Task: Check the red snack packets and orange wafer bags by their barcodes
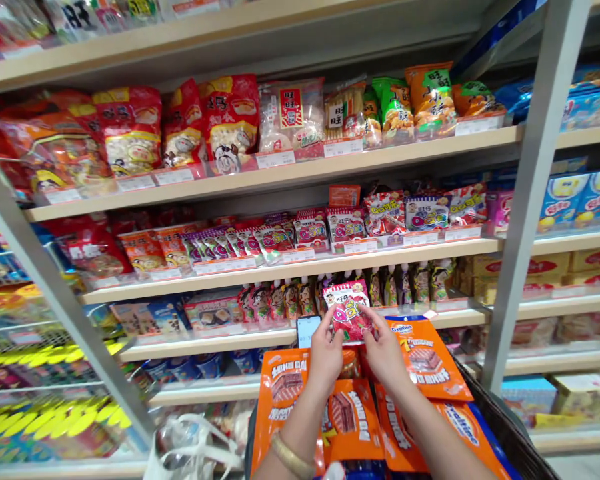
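Observation:
A small pink and white candy packet (349, 312) with a strawberry picture is held upright between both my hands, in front of the shelves. My left hand (326, 347) pinches its left edge, and my right hand (383, 343) grips the right edge. Below my forearms lie several orange Ovaltine wafer bags (347, 417) in a dark woven basket (505, 417). A phone (307, 331) with a lit screen shows just left of my left hand; what holds it up is hidden.
Similar candy packets (310, 230) line the middle shelf (300, 267). Larger snack bags (233, 123) fill the shelf above. A grey upright post (535, 173) stands at right. Down at the lower left is a white bag (195, 447) with handles.

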